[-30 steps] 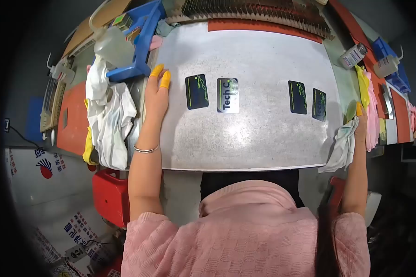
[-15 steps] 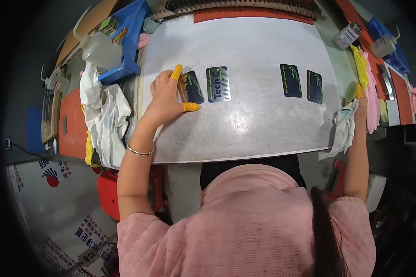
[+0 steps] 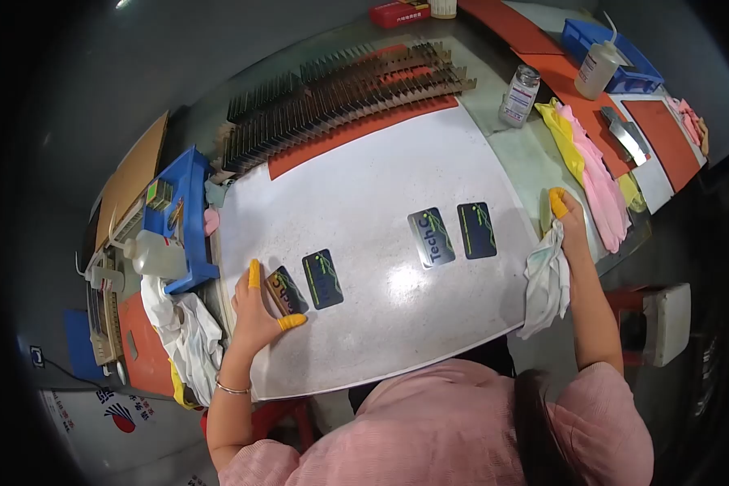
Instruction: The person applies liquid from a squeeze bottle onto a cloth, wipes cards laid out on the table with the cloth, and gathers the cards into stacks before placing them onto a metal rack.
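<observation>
On the white tabletop [image 3: 364, 324], my left hand [image 3: 255, 312] is at the leftmost dark card [image 3: 287, 292]. Its yellow-covered thumb is at the card's lower edge, its index finger spread beyond the upper left corner. A second dark card [image 3: 322, 279] lies just to the right. Farther right are a shiny "Tech C" card [image 3: 432, 237] and another dark card [image 3: 477, 230]. At the table's right edge, my right hand [image 3: 569, 217] is closed on a whitish cloth [image 3: 547, 283], which hangs down. A yellow cover is on one of its fingers.
Racks of upright dark plates [image 3: 332, 101] stand behind the tabletop. To the left are a blue tray [image 3: 188, 219], a squeeze bottle [image 3: 158, 255] and white cloths [image 3: 190, 332]. A jar [image 3: 519, 97], pink cloth [image 3: 595, 178] and metal blade [image 3: 624, 136] are on the right.
My left hand has moved from the table's left side to the leftmost card, its thumb and index finger spreading. The view has turned and shifted. My right hand still holds the cloth.
</observation>
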Demonstrator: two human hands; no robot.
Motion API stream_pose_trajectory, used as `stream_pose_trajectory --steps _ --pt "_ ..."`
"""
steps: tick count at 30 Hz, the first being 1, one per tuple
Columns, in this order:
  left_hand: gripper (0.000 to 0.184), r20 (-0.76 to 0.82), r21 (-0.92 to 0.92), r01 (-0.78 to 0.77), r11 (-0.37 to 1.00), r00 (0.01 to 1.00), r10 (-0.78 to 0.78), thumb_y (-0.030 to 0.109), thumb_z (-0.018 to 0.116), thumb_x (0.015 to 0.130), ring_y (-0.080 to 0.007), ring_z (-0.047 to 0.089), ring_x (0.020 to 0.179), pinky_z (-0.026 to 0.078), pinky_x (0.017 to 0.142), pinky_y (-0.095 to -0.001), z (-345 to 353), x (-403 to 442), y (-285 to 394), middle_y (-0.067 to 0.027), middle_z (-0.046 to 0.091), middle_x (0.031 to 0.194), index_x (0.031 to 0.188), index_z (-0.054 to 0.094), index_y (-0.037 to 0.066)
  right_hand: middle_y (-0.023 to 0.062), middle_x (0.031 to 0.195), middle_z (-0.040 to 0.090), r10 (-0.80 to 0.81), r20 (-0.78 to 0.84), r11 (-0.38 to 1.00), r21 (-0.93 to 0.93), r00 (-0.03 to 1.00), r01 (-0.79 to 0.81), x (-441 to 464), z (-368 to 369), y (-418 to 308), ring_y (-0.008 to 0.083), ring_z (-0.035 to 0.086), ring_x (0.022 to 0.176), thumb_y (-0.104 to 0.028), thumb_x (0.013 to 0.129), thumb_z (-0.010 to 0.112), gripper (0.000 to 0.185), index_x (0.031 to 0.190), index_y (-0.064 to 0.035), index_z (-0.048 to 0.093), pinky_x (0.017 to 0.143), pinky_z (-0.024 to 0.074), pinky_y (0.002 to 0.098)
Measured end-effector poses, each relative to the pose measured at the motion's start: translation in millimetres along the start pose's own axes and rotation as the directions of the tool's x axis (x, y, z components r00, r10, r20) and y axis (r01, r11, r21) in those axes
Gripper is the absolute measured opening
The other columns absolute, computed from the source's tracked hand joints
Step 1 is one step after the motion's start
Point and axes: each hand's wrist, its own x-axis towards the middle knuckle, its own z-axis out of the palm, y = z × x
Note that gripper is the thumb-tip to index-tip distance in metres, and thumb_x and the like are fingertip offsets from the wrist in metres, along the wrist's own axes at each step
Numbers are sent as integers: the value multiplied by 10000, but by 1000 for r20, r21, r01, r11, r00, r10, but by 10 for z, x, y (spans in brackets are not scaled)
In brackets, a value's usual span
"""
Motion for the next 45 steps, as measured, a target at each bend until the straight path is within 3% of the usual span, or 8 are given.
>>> stream_pose_trajectory --steps 9,15,18,21,24,27,30,45 --pt "966 -33 -170 60 984 997 -66 147 794 511 -317 420 1012 371 895 -373 51 -63 333 -163 358 1163 1320 278 30 -49 705 484 -16 20 999 -37 1000 16 -37 46 -93 27 407 621 -182 845 543 163 870 -23 574 536 302 179" --pt "944 -53 229 -77 970 994 91 191 774 530 -330 487 981 390 875 -378 -10 -74 319 -158 526 1051 1325 289 45 -42 701 496 27 70 1000 -5 997 -27 -46 46 -127 30 420 619 -172 841 567 150 860 -23 569 545 317 178" --pt "973 -218 -139 -49 989 976 17 227 754 566 -281 560 985 414 871 -363 -183 168 245 -169 555 1091 1359 225 31 -27 716 515 52 45 997 -63 998 -49 -75 53 -161 46 447 657 -161 836 567 151 854 -11 559 590 349 193" --pt "833 -427 -252 -273 928 892 146 466 600 742 -261 544 999 385 902 -368 -588 1055 349 -150 555 1104 1352 244 24 -15 700 515 -61 89 987 -146 994 73 -14 47 -71 52 453 654 -120 830 560 120 844 -1 550 597 364 199" --pt "501 -420 -71 -463 884 818 394 367 566 798 -243 533 971 383 865 -340 -889 2068 776 -166 562 1072 1138 505 4 -8 696 516 12 115 999 -43 993 -7 -67 56 -137 47 450 633 -97 831 552 99 828 0 536 578 366 194" --pt "427 -447 -108 -454 884 817 365 267 653 732 -303 605 829 454 730 -361 -911 2825 1252 -189 628 870 994 555 -56 -12 700 514 28 114 999 -25 993 -25 -14 71 -222 44 445 619 -86 835 538 90 826 3 529 559 362 192" --pt "725 -281 196 -381 903 861 424 502 670 642 -304 538 970 339 865 -364 -742 3750 1755 -194 585 996 1063 534 -71 -14 720 517 17 81 999 -45 997 -13 -81 42 -158 54 454 666 -105 825 553 110 818 1 526 605 372 203" --pt "753 249 322 -417 850 903 349 422 698 590 -289 473 1042 327 838 -395 65 4890 2454 -191 553 1055 1156 466 -16 -5 733 521 127 81 991 -49 989 -123 -61 -2 -174 74 475 685 -186 795 616 193 819 -16 529 638 383 225"
